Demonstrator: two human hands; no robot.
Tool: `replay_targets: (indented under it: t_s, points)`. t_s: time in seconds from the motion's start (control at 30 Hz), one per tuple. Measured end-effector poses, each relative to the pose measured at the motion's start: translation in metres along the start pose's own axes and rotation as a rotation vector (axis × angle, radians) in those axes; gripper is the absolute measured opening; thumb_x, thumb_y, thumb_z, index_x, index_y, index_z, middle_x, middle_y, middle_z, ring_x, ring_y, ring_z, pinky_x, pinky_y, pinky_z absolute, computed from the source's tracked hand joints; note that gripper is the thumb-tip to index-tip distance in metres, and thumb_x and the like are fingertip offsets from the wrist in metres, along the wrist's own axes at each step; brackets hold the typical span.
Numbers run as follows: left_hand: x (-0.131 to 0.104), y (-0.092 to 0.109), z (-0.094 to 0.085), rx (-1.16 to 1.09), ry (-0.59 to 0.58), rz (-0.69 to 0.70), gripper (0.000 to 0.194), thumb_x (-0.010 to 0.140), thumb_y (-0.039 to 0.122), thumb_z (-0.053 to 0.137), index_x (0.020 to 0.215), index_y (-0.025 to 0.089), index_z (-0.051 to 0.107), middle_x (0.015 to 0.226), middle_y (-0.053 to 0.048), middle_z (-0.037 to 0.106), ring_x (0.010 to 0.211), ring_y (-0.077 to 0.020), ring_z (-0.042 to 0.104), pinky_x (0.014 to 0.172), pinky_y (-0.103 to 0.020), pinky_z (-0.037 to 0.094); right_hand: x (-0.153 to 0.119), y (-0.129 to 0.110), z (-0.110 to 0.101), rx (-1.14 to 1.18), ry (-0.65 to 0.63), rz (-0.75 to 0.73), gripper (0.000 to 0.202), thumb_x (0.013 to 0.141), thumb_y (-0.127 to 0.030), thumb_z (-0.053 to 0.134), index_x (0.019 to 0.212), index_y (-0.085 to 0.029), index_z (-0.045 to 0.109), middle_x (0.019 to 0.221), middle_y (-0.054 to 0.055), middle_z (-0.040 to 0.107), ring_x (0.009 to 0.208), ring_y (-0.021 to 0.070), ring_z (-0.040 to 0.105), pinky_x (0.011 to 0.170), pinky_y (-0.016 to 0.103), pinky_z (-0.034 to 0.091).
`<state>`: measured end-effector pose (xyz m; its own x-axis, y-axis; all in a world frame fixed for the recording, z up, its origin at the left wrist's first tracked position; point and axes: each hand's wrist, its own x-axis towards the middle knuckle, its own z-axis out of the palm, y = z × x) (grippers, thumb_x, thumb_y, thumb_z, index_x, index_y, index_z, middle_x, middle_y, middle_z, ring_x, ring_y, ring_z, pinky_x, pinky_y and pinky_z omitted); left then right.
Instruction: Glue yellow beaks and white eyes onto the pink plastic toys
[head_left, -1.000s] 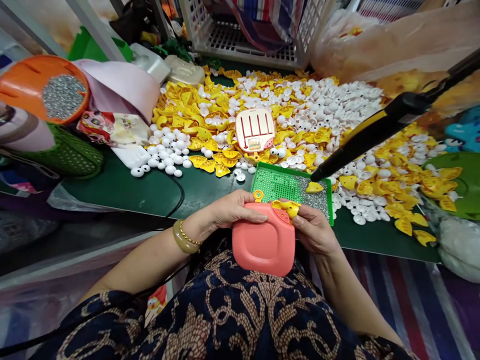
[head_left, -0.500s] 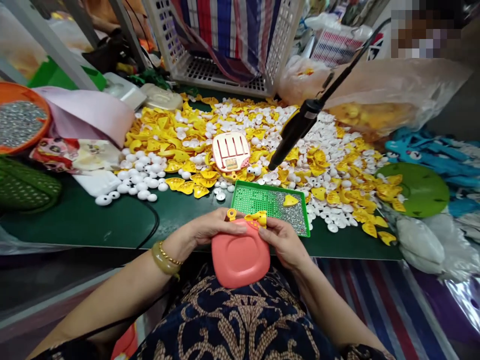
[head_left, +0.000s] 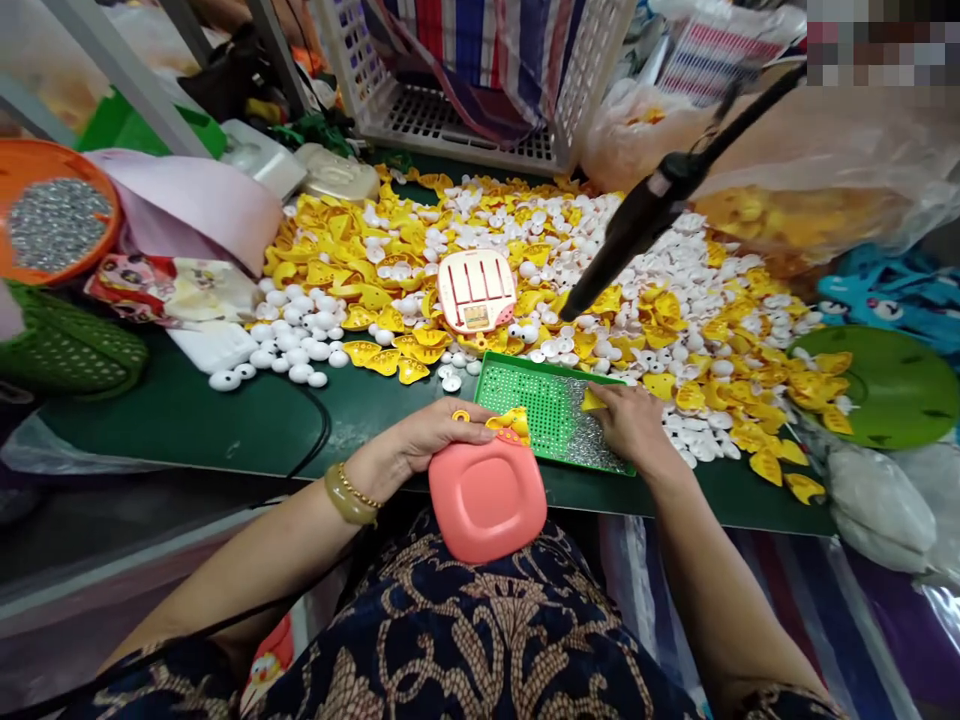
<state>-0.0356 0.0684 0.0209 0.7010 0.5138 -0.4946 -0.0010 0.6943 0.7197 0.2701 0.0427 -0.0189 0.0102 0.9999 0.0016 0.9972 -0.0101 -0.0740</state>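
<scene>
A coral plastic toy shell, rounded and square with a raised ring on its face, is gripped along its upper edge by my left hand. A yellow bow-like plastic piece sits at the shell's top, and a small yellow ring sticks out by my fingers. My right hand reaches over the right side of the green perforated tray, fingertips pinched at a yellow plastic piece. Small metal screws lie in the tray beneath it; the hand hides part of them.
A black electric screwdriver hangs over a heap of yellow and white parts. Beyond the tray lies a cream toy panel with slots. An orange bowl of screws stands left, a green lid right, and a white crate behind.
My right hand has left the coral shell and moved right to the yellow piece in the tray. My left hand still holds the shell. The view has shifted slightly.
</scene>
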Motion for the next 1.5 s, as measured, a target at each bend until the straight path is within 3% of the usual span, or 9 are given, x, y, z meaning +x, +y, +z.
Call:
replay_targets:
  t_s: [0.1, 0.17, 0.3, 0.5, 0.87, 1.03, 1.17, 1.27, 1.5]
  points:
    - [-0.002, -0.004, 0.002, -0.031, 0.04, -0.003, 0.032, 0.062, 0.022, 0.083, 0.09, 0.008, 0.075, 0.088, -0.011, 0.072, 0.07, -0.0139, 0.064, 0.066, -0.023, 0.049, -0.001, 0.004, 0.002, 0.029, 0.051, 0.018, 0.036, 0.085, -0.025, 0.059, 0.12, -0.021, 0.067, 0.101, 0.016, 0.067, 0.093, 0.0348, 0.059, 0.08, 0.054, 0.042]
    - [-0.005, -0.006, 0.004, -0.052, 0.067, -0.002, 0.032, 0.061, 0.022, 0.083, 0.089, 0.008, 0.075, 0.089, -0.012, 0.072, 0.071, -0.0141, 0.064, 0.067, -0.024, 0.049, -0.008, 0.002, -0.002, 0.144, 0.205, 0.03, 0.034, 0.085, -0.027, 0.058, 0.116, -0.017, 0.069, 0.094, 0.016, 0.066, 0.09, 0.0331, 0.06, 0.079, 0.055, 0.043]
    - [-0.009, -0.007, 0.011, -0.061, 0.144, 0.029, 0.032, 0.061, 0.019, 0.083, 0.09, 0.007, 0.075, 0.09, -0.012, 0.072, 0.074, -0.0138, 0.064, 0.07, -0.024, 0.049, -0.037, -0.035, -0.02, 0.607, 0.479, -0.11, 0.041, 0.089, -0.031, 0.057, 0.129, -0.022, 0.06, 0.1, 0.011, 0.065, 0.093, 0.0261, 0.061, 0.081, 0.047, 0.05]
    - [-0.017, -0.006, 0.027, -0.015, 0.177, 0.106, 0.027, 0.061, 0.016, 0.079, 0.088, 0.01, 0.074, 0.08, -0.005, 0.07, 0.068, -0.0103, 0.058, 0.067, -0.023, 0.045, -0.065, -0.111, -0.018, 0.811, 0.514, -0.401, 0.056, 0.089, -0.016, 0.059, 0.14, -0.036, 0.046, 0.104, 0.007, 0.06, 0.091, 0.0202, 0.059, 0.075, 0.039, 0.053]
    - [-0.038, -0.013, 0.035, 0.303, 0.186, 0.29, 0.019, 0.069, 0.029, 0.07, 0.074, 0.01, 0.068, 0.072, 0.0, 0.061, 0.063, -0.0089, 0.048, 0.059, -0.022, 0.036, -0.073, -0.133, -0.016, 0.714, 0.574, -0.394, 0.06, 0.09, -0.014, 0.057, 0.141, -0.04, 0.042, 0.099, 0.006, 0.052, 0.086, 0.0186, 0.053, 0.066, 0.034, 0.051]
    - [-0.049, -0.012, 0.041, 0.377, 0.231, 0.347, 0.024, 0.076, 0.033, 0.064, 0.081, 0.012, 0.072, 0.071, -0.002, 0.062, 0.063, -0.0103, 0.048, 0.058, -0.022, 0.037, -0.082, -0.139, -0.027, 0.935, 0.429, -0.255, 0.042, 0.086, -0.022, 0.063, 0.126, -0.035, 0.061, 0.108, 0.008, 0.056, 0.1, 0.0222, 0.057, 0.084, 0.045, 0.054]
    - [-0.06, -0.008, 0.045, 0.479, 0.254, 0.371, 0.026, 0.078, 0.035, 0.06, 0.083, 0.012, 0.073, 0.065, -0.001, 0.06, 0.059, -0.0106, 0.045, 0.054, -0.023, 0.036, -0.081, -0.137, -0.037, 1.422, 0.05, -0.001, 0.042, 0.077, -0.033, 0.075, 0.118, -0.03, 0.065, 0.115, 0.007, 0.065, 0.1, 0.0216, 0.065, 0.089, 0.046, 0.057]
    - [-0.066, -0.006, 0.047, 0.562, 0.257, 0.417, 0.025, 0.078, 0.034, 0.059, 0.078, 0.013, 0.073, 0.065, -0.001, 0.06, 0.06, -0.0118, 0.047, 0.056, -0.024, 0.039, -0.079, -0.135, -0.043, 1.611, -0.187, 0.073, 0.033, 0.069, -0.035, 0.081, 0.099, -0.026, 0.071, 0.096, 0.005, 0.073, 0.084, 0.02, 0.07, 0.081, 0.041, 0.06]
    - [-0.072, -0.011, 0.054, 0.687, 0.269, 0.459, 0.027, 0.081, 0.032, 0.055, 0.076, 0.011, 0.072, 0.067, -0.003, 0.062, 0.061, -0.0121, 0.048, 0.057, -0.024, 0.039, -0.075, -0.138, -0.039, 1.735, -0.136, 0.046, 0.021, 0.059, -0.026, 0.087, 0.07, -0.024, 0.069, 0.071, -0.002, 0.068, 0.061, 0.0116, 0.064, 0.057, 0.025, 0.056]
